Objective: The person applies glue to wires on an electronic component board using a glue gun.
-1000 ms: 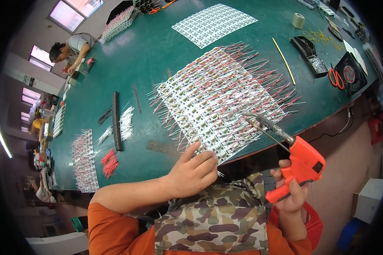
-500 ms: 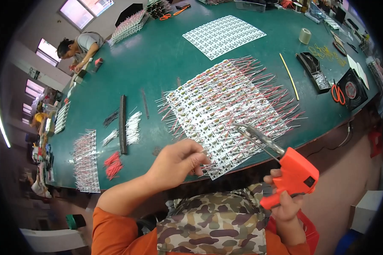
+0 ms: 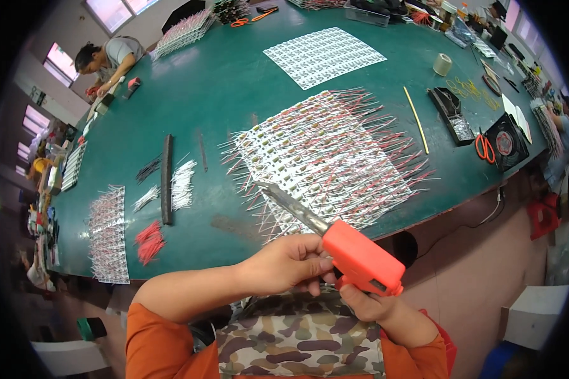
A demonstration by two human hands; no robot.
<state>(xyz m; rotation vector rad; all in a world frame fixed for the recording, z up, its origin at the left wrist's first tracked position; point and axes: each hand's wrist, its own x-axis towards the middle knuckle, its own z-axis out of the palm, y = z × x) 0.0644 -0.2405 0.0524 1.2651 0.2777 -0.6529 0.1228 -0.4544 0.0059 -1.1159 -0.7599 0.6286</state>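
An orange pistol-shaped soldering gun [image 3: 360, 259] with a long grey metal tip is held over the table's near edge. My right hand [image 3: 368, 304] grips its handle from below. My left hand [image 3: 291, 264] rests its fingers against the gun's orange body, near where the metal barrel begins. The tip points up-left toward a large sheet of small circuit boards with red and white wires [image 3: 325, 158] lying on the green table [image 3: 234, 82].
A black bar [image 3: 166, 179], white wire bundles [image 3: 183, 184] and red wires [image 3: 148, 241] lie at left, beside another wired sheet [image 3: 107, 234]. A bare board panel [image 3: 324, 55], tape roll [image 3: 442, 64], black tray [image 3: 452, 117], red scissors [image 3: 485, 148] and a fan [image 3: 507, 140] sit right. Another person [image 3: 107, 60] works at far left.
My left hand left the board sheet and came back to the soldering gun. My right hand swung the gun leftward, in front of my chest.
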